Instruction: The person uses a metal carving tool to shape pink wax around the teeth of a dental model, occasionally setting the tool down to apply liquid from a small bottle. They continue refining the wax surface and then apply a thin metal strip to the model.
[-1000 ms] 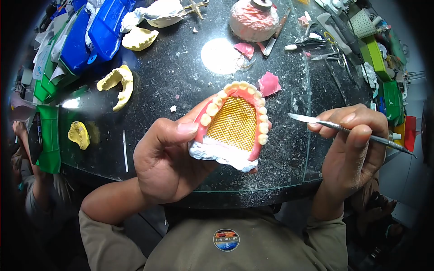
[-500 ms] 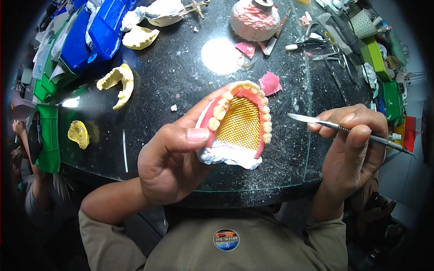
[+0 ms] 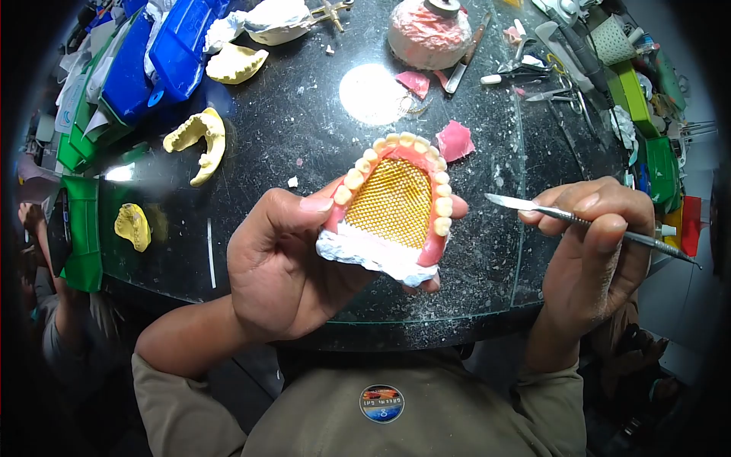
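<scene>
My left hand (image 3: 285,255) grips an upper denture (image 3: 432,247) on a white plaster base, thumb on its left edge and fingertips showing past its right side. Cream teeth stand in pink wax around a gold mesh (image 3: 390,204) over the palate. White plaster (image 3: 373,257) forms the edge nearest me. In my right hand (image 3: 598,244) is a slim metal wax carver (image 3: 567,213), held like a pen. Its flat blade points left toward the denture, apart from it. A piece of pink wax (image 3: 455,142) lies on the table just behind the denture.
Yellowish plaster casts (image 3: 213,145) lie on the dark table at left, near blue bins (image 3: 183,49). A wax-covered burner (image 3: 430,34) stands at the back, beside a wax knife (image 3: 466,61). Scissors (image 3: 554,93) and other tools crowd the back right. Another person's hand (image 3: 32,217) shows at far left.
My left hand has turned the denture so its mesh and teeth face me more squarely, and its plaster edge has shifted slightly left. My right hand and the wax carver have hardly moved.
</scene>
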`<state>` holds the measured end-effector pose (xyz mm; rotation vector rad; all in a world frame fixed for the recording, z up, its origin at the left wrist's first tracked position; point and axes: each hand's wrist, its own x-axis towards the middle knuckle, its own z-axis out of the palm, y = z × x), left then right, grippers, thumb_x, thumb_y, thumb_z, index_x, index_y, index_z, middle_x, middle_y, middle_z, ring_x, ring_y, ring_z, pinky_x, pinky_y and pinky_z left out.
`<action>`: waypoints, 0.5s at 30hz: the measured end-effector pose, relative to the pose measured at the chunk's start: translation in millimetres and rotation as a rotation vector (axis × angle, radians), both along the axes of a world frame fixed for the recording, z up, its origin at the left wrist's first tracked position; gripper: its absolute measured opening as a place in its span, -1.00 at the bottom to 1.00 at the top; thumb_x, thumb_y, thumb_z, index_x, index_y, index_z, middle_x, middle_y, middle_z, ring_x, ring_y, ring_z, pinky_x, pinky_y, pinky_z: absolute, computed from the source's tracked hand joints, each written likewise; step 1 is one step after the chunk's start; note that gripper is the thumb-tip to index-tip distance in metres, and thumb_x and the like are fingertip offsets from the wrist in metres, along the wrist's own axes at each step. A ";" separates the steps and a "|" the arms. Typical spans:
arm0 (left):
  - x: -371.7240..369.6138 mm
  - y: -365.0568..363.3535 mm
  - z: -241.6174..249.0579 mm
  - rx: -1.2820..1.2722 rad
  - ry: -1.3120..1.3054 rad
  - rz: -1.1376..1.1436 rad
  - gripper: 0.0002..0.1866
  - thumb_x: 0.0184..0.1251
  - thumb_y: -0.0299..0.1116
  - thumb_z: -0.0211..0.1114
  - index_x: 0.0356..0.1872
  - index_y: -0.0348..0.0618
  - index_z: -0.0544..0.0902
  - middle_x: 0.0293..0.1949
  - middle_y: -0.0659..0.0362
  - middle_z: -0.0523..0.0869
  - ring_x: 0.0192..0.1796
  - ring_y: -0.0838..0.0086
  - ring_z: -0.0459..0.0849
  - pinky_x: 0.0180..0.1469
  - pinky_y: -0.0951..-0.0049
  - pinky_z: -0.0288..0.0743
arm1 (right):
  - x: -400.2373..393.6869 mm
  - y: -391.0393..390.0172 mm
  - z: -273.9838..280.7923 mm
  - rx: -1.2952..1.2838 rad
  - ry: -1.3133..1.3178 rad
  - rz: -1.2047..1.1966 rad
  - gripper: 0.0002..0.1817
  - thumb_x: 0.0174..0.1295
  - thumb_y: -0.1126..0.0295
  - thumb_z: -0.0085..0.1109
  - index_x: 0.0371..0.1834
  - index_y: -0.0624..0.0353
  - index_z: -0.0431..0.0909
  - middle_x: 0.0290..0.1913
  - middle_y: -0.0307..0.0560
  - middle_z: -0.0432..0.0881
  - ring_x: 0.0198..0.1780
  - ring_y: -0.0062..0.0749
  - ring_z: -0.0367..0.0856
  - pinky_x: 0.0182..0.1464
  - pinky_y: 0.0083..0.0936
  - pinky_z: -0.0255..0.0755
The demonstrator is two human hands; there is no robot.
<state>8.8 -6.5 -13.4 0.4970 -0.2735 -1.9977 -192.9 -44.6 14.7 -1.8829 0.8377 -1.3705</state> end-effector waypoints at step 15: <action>1.2 -0.8 -1.8 -0.007 0.009 -0.012 -0.27 0.14 -0.07 -0.11 0.29 -0.36 0.10 0.14 -0.43 0.28 -0.10 0.11 0.56 -0.15 0.18 0.50 | 1.1 0.2 1.5 0.008 0.000 0.007 -0.69 0.36 0.19 -0.14 -0.28 0.28 0.32 -0.50 -0.06 0.40 -0.49 -0.43 0.46 -0.39 -0.45 0.49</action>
